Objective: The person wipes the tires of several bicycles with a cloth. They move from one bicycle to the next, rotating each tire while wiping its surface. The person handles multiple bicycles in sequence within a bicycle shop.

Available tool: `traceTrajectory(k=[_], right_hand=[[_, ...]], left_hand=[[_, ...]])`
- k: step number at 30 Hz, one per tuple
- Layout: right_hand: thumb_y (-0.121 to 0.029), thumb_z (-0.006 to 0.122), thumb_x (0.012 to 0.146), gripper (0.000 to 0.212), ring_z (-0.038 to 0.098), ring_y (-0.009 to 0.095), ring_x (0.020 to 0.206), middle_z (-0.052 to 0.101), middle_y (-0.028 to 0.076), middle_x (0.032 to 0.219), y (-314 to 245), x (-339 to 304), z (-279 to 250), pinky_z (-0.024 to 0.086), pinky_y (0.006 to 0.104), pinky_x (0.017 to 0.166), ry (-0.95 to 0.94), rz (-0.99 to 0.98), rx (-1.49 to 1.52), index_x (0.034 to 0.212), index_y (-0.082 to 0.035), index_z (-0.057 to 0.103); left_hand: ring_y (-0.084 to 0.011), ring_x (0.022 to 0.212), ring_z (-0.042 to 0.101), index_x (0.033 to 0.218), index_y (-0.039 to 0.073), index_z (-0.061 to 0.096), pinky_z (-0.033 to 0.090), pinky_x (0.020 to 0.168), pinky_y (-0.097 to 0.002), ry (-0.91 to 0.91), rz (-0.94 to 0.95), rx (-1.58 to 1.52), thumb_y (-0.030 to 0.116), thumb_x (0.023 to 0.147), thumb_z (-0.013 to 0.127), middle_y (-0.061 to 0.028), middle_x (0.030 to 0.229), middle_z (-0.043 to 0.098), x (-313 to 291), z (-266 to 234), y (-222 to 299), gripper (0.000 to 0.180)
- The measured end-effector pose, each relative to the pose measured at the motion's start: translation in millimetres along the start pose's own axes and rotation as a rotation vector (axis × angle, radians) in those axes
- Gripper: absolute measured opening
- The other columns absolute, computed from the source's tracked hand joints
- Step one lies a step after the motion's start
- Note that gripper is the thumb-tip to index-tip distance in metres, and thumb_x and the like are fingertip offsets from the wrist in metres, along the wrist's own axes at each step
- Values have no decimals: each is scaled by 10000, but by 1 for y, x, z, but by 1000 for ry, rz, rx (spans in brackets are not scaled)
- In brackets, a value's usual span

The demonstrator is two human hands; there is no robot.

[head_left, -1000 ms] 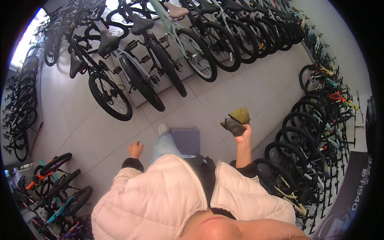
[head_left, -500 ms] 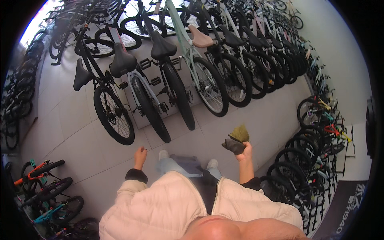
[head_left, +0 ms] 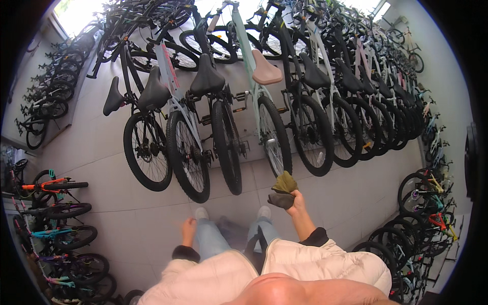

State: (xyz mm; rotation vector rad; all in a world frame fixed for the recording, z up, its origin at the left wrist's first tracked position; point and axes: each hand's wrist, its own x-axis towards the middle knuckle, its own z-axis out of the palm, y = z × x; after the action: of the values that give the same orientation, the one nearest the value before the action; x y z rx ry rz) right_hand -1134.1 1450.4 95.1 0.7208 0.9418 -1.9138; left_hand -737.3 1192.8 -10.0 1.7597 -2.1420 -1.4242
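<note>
My right hand (head_left: 298,204) is closed around a bunched cloth (head_left: 283,191), olive on top and dark grey below. It is held out in front of me, just short of the rear wheel of a mint-green bicycle (head_left: 264,96) with a pink-tan saddle. Low at my left side hangs my left hand (head_left: 189,227), smeared by motion. Its fingers are not distinct, and no object shows in it. Nearest to that hand is the rear tyre of a grey bicycle (head_left: 189,157) with a black saddle.
A long row of parked bicycles (head_left: 351,109) crosses ahead, rear wheels toward me. Small colourful bicycles (head_left: 63,231) stand at the left, and more bicycles (head_left: 414,223) at the right. Pale floor tiles (head_left: 127,218) lie between. Bicycles also line the far left wall (head_left: 23,107).
The view has turned and come closer to the row of bicycles. My right hand, still gripping the cloth, appears farther left and nearer the mint-green bicycle. My left hand has become more blurred.
</note>
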Motion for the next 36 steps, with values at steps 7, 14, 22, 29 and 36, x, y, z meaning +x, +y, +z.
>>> traceTrajectory(k=[7,14,22,29,36], right_hand=[[-117,387,811,408,589,380,1028,576,213,1131,36,65,-59,488,525,917,140,41,-74,1169,45,494],[-83,424,818,353,604,382,955,561,220,1063,127,150,-114,526,522,848,238,131,-39,1140,55,462],[-72,477,783,264,606,312,867,556,153,983,165,284,-164,556,466,734,284,6,-106,1041,-15,492],[-61,455,787,348,613,300,887,557,157,1045,160,368,-155,559,431,738,228,-201,-239,1130,-11,477],[-32,411,812,403,619,322,967,572,163,1129,154,374,-103,541,455,822,-118,-440,-148,1210,-3,468]], left_hand=[[-258,989,637,1146,42,612,477,860,-342,-315,71,-171,231,845,579,-140,1054,671,-21,107,38,358],[-274,1017,625,1151,56,605,472,876,-351,-385,74,-67,241,847,572,-128,1084,660,54,158,-11,358],[-230,1021,620,1201,80,592,455,870,-322,-293,194,-42,166,826,538,-94,1075,670,152,199,-61,389],[-301,1069,566,1150,71,624,432,913,-379,-291,413,97,210,807,585,-122,1114,644,196,209,-41,372],[-306,1040,557,1130,77,637,431,909,-380,-155,684,118,196,790,606,-119,1071,645,186,201,-31,362]])
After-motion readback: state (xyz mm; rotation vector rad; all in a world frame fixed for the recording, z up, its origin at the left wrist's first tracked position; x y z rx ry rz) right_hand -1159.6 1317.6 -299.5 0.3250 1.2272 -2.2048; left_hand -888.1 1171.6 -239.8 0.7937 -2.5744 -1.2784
